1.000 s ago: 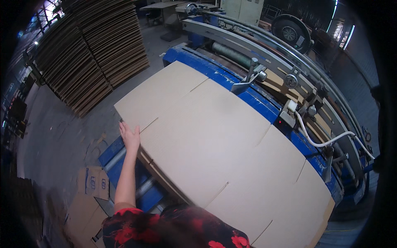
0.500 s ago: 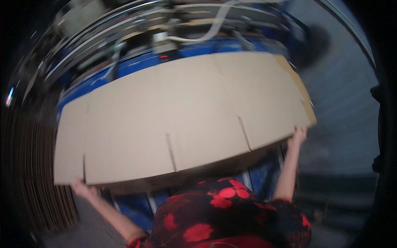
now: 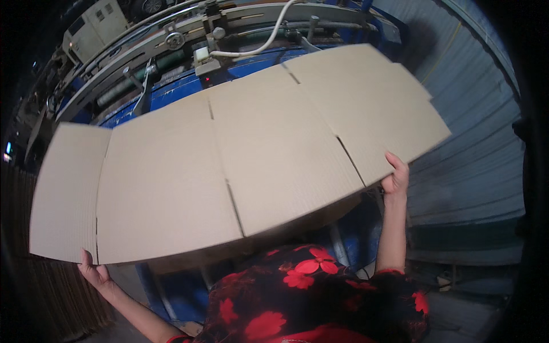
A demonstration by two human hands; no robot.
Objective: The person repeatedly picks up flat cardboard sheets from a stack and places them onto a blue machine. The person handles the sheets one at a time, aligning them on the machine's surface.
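Observation:
A large flat sheet of brown corrugated cardboard (image 3: 229,160), slotted into panels, spans most of the view. My left hand (image 3: 93,271) grips its near left edge from below. My right hand (image 3: 396,176) grips its near right edge, next to a slot. More cardboard sheets (image 3: 297,220) lie stacked beneath it. Below the sheet I see my own black top with red flowers (image 3: 303,297).
Behind the sheet runs a blue and grey machine (image 3: 171,51) with rollers, rails and a white hose (image 3: 269,40). A corrugated metal wall (image 3: 474,143) stands at the right. Stacked cardboard (image 3: 34,297) stands in the dark at the lower left.
The view has swung from looking along the stack to facing the machine. Both hands now hold the sheet's near edge, and it sits higher and more level than half a second ago.

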